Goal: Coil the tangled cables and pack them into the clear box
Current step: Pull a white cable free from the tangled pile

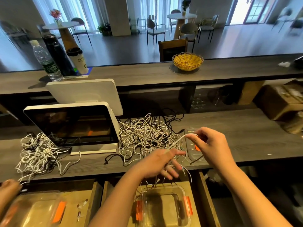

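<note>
— Cable, white, runs taut between both hands, above the counter. Which fingers have it?

— Right hand pinches one end between thumb and forefinger, up by the fingertips; the other fingers curl loosely. Left hand has the cable crossing its back near the knuckles, with its fingers spread and pointing down to the right. Loose strands trail off below those fingers.

— Is the left hand gripping it, or is it only wrapped round?

— I cannot tell; the palm side is hidden. The fingers themselves look straight.

— And the rest of the cables?

— A big tangled pile lies on the counter just beyond the left fingers, white strands mixed with black. A second tangle sits well off to the left, past the screen.

— Where's the box?

— Clear box with orange clips, lid off, right below the left hand's fingers, on a lower surface. A clear lid lies on the counter, under and behind the right hand. Another clear box sits low at the far left, blurred.
</note>
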Available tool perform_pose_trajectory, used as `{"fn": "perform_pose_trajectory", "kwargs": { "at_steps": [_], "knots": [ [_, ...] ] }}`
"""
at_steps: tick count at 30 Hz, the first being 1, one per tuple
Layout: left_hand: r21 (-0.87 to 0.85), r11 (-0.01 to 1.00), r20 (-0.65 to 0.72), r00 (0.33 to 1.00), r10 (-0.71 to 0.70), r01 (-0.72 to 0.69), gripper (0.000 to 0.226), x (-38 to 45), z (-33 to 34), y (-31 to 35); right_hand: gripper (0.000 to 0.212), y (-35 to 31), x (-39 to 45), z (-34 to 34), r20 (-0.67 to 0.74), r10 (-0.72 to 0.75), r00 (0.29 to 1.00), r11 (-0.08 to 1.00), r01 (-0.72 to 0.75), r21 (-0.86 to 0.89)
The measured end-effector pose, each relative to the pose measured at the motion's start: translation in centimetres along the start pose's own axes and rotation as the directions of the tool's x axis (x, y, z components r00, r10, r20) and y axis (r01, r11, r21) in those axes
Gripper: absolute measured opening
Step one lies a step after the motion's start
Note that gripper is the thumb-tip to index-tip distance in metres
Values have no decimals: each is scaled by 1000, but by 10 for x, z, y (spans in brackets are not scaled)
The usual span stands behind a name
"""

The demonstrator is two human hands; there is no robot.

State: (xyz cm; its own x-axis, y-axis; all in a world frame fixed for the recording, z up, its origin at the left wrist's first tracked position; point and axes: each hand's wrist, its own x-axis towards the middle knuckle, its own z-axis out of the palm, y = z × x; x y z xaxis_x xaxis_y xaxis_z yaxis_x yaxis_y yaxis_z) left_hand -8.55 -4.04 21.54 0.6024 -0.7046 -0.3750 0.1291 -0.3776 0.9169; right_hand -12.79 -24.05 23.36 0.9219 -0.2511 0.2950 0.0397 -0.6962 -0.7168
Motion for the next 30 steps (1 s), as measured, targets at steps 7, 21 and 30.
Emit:
{"fn": "perform_pose_trajectory", "kwargs": {
  "at_steps": [7,21,30],
  "knots": [
    [-448,821,-495,863,101,-353,52,-8,0,-5,18,-5,-20,19,157,79,984,994,-90,66],
    [-819,233,-566,805,-180,-524,54,-7,-7,-8,17,-26,-54,69,446,78,892,996,-89,3],
    [-764,323,-640,720,-269,-558,59,16,-14,-17,22,-45,-62,76,604,18,797,984,91,-150]
  ]
}}
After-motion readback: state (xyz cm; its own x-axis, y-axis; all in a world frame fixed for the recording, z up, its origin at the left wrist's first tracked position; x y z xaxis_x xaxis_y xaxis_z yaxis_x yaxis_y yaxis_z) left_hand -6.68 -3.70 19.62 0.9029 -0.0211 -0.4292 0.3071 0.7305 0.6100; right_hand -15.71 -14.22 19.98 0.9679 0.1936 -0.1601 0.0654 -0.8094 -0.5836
